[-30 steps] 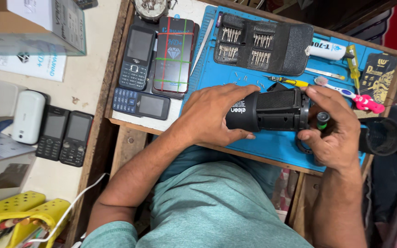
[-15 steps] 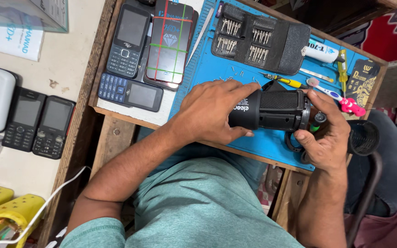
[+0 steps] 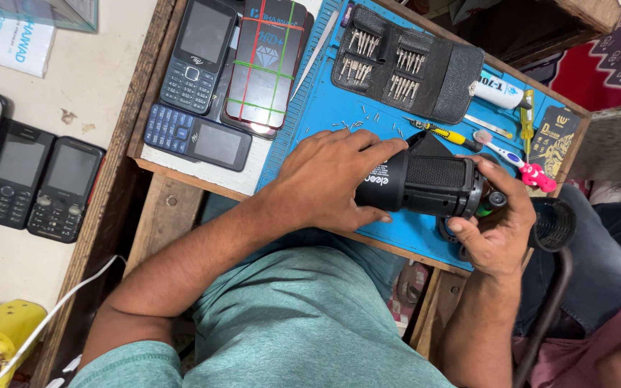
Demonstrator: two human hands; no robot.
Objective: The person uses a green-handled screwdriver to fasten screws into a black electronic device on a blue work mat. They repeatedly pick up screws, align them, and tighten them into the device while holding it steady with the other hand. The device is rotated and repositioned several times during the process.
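Both hands hold the black cylindrical device point(image 3: 425, 185) lying on its side on the blue work mat point(image 3: 325, 115): our left hand point(image 3: 328, 179) wraps its near end with fingers curled over the body, and our right hand point(image 3: 497, 226) pinches the far cap end between thumb and fingers. We judge the work as early, since the device shows closed, with loose screws point(image 3: 368, 121) scattered just beyond it. Open room is tight: the bit case point(image 3: 407, 61) lies beyond the device, the phones point(image 3: 231, 79) to its left, the mat's near edge just below it.
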